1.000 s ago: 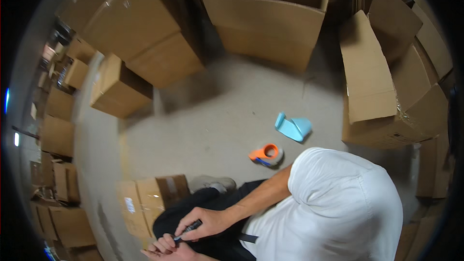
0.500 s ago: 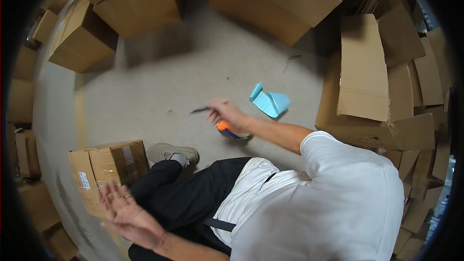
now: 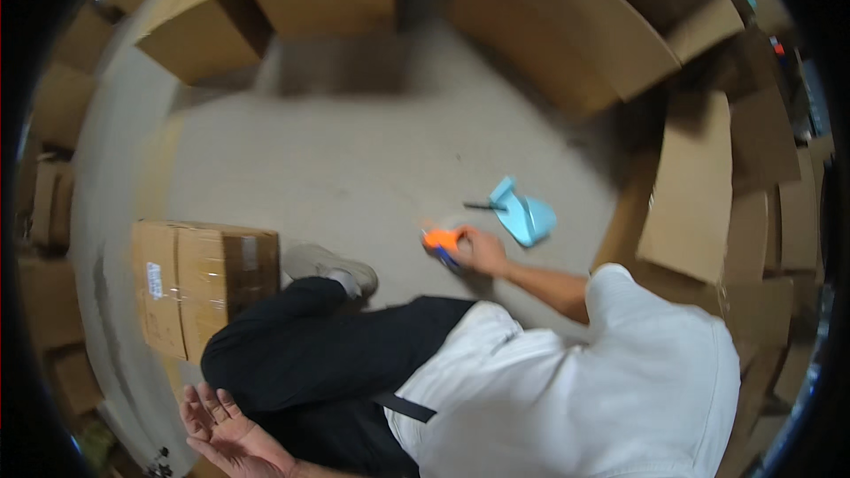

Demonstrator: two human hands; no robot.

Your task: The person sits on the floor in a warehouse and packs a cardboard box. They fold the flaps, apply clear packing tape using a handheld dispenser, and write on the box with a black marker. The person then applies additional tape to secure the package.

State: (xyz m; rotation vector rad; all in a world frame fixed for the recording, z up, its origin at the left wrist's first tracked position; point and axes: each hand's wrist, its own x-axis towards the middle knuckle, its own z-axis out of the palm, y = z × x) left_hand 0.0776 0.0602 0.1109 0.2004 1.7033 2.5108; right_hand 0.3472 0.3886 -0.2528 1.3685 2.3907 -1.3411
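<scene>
In the head view, we find the right hand [image 3: 484, 254] blurred and hiding much of the orange tape dispenser [image 3: 440, 238]; the left forearm is cut off below; we see the right fingers grasping the dispenser, the left hand [image 3: 232, 444] loosely open, bare; the dispenser, at floor [image 3: 354, 168] level near the light-blue sheet [image 3: 531, 219], points leftward, its long axis roughly crosswise.

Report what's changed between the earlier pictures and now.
The right hand has moved away from the left hand, out over the floor. It has let go of the dark marker, now beside the light-blue piece, and taken hold of the orange tape dispenser. The left hand is open and empty. The light-blue piece and taped carton stayed put.
</scene>
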